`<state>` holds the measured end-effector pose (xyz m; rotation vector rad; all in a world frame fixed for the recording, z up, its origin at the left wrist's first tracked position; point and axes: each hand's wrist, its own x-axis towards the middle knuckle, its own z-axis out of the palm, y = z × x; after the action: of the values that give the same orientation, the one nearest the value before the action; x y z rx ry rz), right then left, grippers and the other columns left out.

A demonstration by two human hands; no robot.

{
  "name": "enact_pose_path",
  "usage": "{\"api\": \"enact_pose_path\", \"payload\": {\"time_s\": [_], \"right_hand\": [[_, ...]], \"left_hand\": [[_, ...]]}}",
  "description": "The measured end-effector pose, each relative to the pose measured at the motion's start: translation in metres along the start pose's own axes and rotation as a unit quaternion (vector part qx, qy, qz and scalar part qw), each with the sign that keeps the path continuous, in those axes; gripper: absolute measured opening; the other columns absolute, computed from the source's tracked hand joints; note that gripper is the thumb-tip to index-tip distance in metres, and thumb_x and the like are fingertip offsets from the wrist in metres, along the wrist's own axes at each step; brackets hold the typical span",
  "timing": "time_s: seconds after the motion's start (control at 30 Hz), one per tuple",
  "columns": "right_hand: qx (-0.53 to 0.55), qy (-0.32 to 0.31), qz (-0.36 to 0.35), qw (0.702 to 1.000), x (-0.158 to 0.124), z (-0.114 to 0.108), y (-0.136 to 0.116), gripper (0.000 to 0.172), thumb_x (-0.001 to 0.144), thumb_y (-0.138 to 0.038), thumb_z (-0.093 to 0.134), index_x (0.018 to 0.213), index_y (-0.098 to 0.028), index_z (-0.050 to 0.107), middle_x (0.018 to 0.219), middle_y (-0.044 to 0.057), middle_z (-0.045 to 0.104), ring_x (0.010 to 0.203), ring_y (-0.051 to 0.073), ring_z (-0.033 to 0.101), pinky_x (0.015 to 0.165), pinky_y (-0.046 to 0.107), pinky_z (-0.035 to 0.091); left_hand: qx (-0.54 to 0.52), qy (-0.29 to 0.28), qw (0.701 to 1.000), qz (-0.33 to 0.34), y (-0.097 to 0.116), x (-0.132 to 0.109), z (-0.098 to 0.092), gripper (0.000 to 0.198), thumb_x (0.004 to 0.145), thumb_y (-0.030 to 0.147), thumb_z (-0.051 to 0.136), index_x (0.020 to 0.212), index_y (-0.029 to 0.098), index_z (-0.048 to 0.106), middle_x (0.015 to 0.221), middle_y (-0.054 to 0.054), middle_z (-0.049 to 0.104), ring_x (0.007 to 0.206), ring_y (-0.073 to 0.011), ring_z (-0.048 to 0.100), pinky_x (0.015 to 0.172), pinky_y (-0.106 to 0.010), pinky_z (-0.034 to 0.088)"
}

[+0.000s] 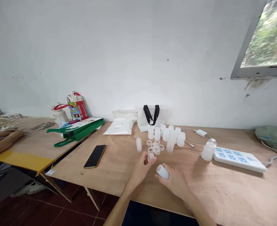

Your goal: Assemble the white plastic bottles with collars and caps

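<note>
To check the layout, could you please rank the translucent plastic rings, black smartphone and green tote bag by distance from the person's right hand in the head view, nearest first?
1. Translucent plastic rings: ahead of the right hand, leftward.
2. Black smartphone: farther left, same table.
3. Green tote bag: farthest, on the neighbouring table.

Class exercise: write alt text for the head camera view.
Two hands work over a plywood table: the right hand holds a white plastic bottle, the left hand's fingers touch a small translucent piece, beside clustered translucent bottles and rings.
</note>
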<state>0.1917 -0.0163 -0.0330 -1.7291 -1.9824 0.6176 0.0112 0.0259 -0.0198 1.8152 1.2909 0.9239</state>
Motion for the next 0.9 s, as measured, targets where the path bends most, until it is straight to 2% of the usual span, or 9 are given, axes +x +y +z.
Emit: {"api": "enact_pose_path", "payload": {"time_s": [0.13, 0.27, 0.37, 0.43, 0.5, 0.63, 0.7, 0.83, 0.9], "right_hand": [[0.006, 0.008, -0.007, 1.0, 0.0, 0.001, 0.001, 0.022, 0.09, -0.048, 0.058, 0.085, -0.027, 0.051, 0.078, -0.001, 0.072, 0.075, 0.025, 0.067, 0.06, 0.028, 0.032], [0.022, 0.013, -0.002, 1.0, 0.001, 0.004, 0.004, 0.023, 0.09, -0.049, 0.059, 0.088, -0.028, 0.053, 0.079, -0.001, 0.072, 0.075, 0.025, 0.067, 0.061, 0.028, 0.036], [0.052, 0.022, 0.007, 0.998, 0.0, 0.007, 0.011, 0.022, 0.093, -0.05, 0.054, 0.094, -0.028, 0.054, 0.081, 0.0, 0.072, 0.076, 0.025, 0.068, 0.064, 0.029, 0.04], [0.084, 0.03, 0.008, 0.996, -0.003, 0.011, 0.02, 0.026, 0.097, -0.053, 0.047, 0.104, -0.028, 0.054, 0.086, 0.001, 0.072, 0.08, 0.027, 0.068, 0.07, 0.032, 0.045], [0.111, 0.06, 0.007, 0.992, -0.007, 0.016, 0.034, 0.035, 0.097, -0.056, 0.045, 0.117, -0.028, 0.052, 0.099, 0.005, 0.072, 0.094, 0.03, 0.069, 0.082, 0.037, 0.048], [0.125, 0.179, 0.018, 0.976, -0.012, 0.021, 0.071, 0.056, 0.091, -0.058, 0.051, 0.134, -0.023, 0.042, 0.134, 0.013, 0.061, 0.132, 0.034, 0.053, 0.106, 0.043, 0.043], [0.137, 0.185, 0.016, 0.973, -0.008, 0.017, 0.089, 0.056, 0.092, -0.056, 0.048, 0.135, -0.022, 0.037, 0.138, 0.015, 0.058, 0.132, 0.032, 0.053, 0.11, 0.044, 0.041], [0.127, 0.167, 0.041, 0.977, 0.016, -0.001, 0.118, 0.051, 0.091, -0.054, 0.045, 0.129, -0.02, 0.04, 0.116, 0.014, 0.068, 0.112, 0.033, 0.065, 0.098, 0.045, 0.049], [0.108, 0.19, 0.026, 0.975, 0.034, -0.009, 0.127, 0.049, 0.094, -0.053, 0.042, 0.128, -0.019, 0.041, 0.118, 0.014, 0.067, 0.112, 0.031, 0.065, 0.098, 0.043, 0.05]], "left_hand": [[0.126, 0.021, 0.992, 0.018, -0.004, 0.036, 0.004, 0.034, 0.097, 0.05, 0.054, 0.117, 0.023, 0.055, 0.084, -0.002, 0.068, 0.078, -0.0222, 0.064, 0.069, -0.03, 0.044], [0.209, 0.007, 0.978, 0.006, -0.009, 0.074, 0.017, 0.044, 0.099, 0.036, 0.052, 0.139, 0.02, 0.044, 0.117, -0.014, 0.071, 0.107, -0.0318, 0.068, 0.084, -0.035, 0.046], [0.225, -0.01, 0.974, -0.005, -0.013, 0.082, 0.025, 0.048, 0.099, 0.034, 0.052, 0.143, 0.019, 0.041, 0.126, -0.017, 0.068, 0.114, -0.0337, 0.066, 0.089, -0.037, 0.046], [0.217, -0.015, 0.976, -0.007, -0.016, 0.077, 0.026, 0.054, 0.098, 0.036, 0.052, 0.147, 0.02, 0.037, 0.123, -0.015, 0.07, 0.112, -0.0329, 0.067, 0.09, -0.038, 0.047], [0.189, -0.016, 0.982, -0.002, -0.019, 0.065, 0.023, 0.058, 0.097, 0.04, 0.053, 0.149, 0.022, 0.035, 0.116, -0.011, 0.072, 0.107, -0.0314, 0.069, 0.089, -0.038, 0.048], [0.118, -0.027, 0.992, 0.023, -0.023, 0.037, 0.013, 0.049, 0.095, 0.047, 0.053, 0.138, 0.024, 0.051, 0.102, -0.006, 0.073, 0.095, -0.0274, 0.068, 0.087, -0.037, 0.047], [0.114, -0.034, 0.993, 0.016, -0.024, 0.023, 0.009, 0.042, 0.095, 0.048, 0.052, 0.13, 0.025, 0.059, 0.1, -0.005, 0.073, 0.091, -0.026, 0.066, 0.084, -0.036, 0.046], [0.127, -0.087, 0.988, 0.027, -0.028, 0.005, 0.009, 0.027, 0.095, 0.042, 0.054, 0.104, 0.023, 0.07, 0.093, -0.004, 0.073, 0.085, -0.0226, 0.065, 0.076, -0.031, 0.044], [0.14, -0.114, 0.983, 0.041, -0.03, 0.001, 0.011, 0.024, 0.094, 0.04, 0.056, 0.095, 0.022, 0.071, 0.091, -0.003, 0.072, 0.082, -0.021, 0.064, 0.073, -0.03, 0.043]]}}
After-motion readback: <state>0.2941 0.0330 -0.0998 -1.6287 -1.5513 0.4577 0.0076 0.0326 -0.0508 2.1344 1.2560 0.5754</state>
